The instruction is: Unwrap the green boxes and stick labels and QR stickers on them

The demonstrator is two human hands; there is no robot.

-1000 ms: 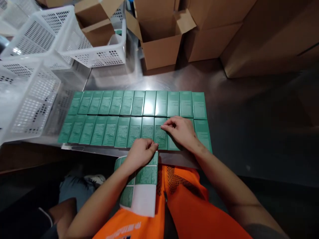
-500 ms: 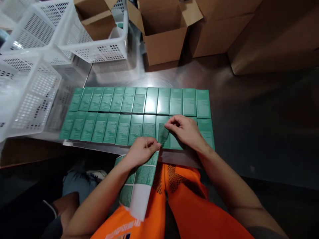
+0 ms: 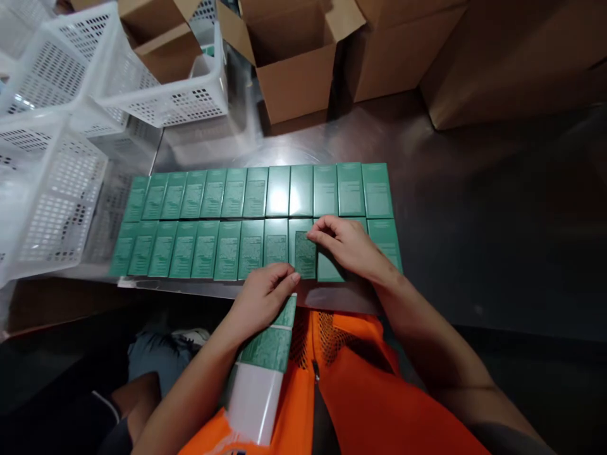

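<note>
Two long rows of small green boxes (image 3: 228,249) lie side by side on the metal table. Fingers of my right hand (image 3: 345,245) pinch the upper right corner of a dark green sticker (image 3: 305,256), which lies over one front-row box. Below that box, at the table's front edge, my left hand (image 3: 265,292) is closed on a sheet of green stickers (image 3: 266,347). The sheet hangs down over my lap, with a bare pale part at its lower end. My right hand and wrist partly cover the front-row boxes beside the sticker.
White perforated baskets (image 3: 187,104) stand at the back left, one with an open carton in it. Behind the rows is an open cardboard box (image 3: 296,85), with larger cartons (image 3: 502,69) to its right. At the lower left, another person's leg (image 3: 147,392) shows below the table.
The sticker now lies flatter and straighter over the box, where before it was tilted between both hands. My left hand has drawn slightly away from it. The camera view has shifted a little.
</note>
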